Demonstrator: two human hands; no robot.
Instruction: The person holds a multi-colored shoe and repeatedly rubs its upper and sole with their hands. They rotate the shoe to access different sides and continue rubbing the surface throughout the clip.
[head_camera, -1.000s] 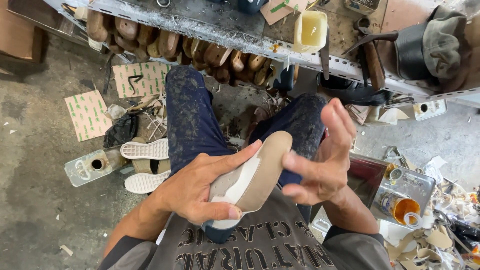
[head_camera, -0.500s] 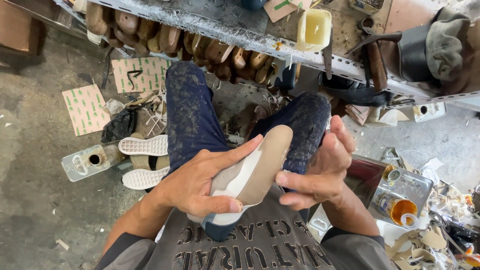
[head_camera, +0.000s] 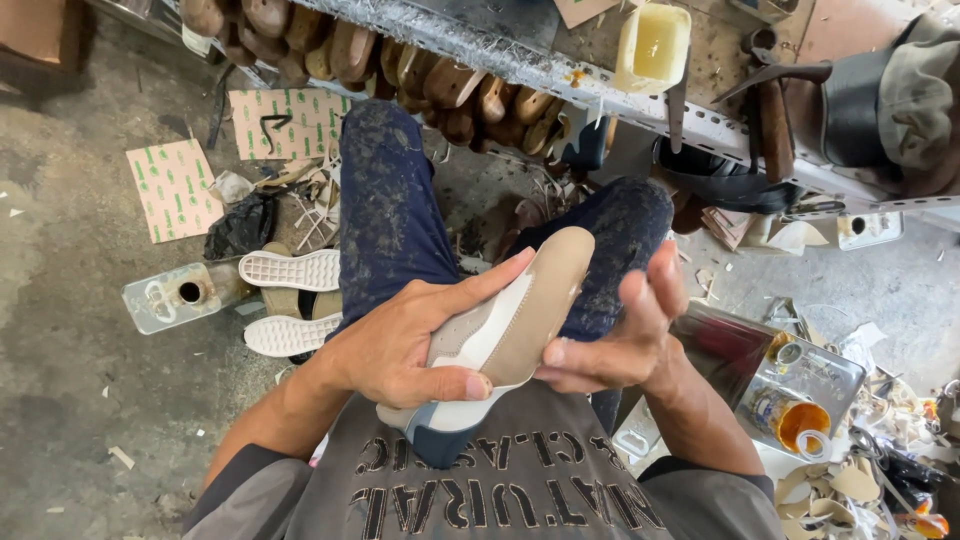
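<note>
Cluttered workshop floor, seated lap: an unsoled shoe upper (head_camera: 505, 330) is held bottom-up between two bare hands.

Nearest, the left hand (head_camera: 415, 345) wraps the shoe, thumb and fingers closed on its side; the right hand (head_camera: 620, 345) pinches the beige edge with thumb and fingertips, other fingers spread. Working that margin well likely means firm, even pressure close to the rim. Beyond the knees, white soles (head_camera: 290, 300), a glue tin (head_camera: 800, 415) and a shelf of wooden lasts (head_camera: 400, 70) crowd in; free room lies over the thighs.
</note>
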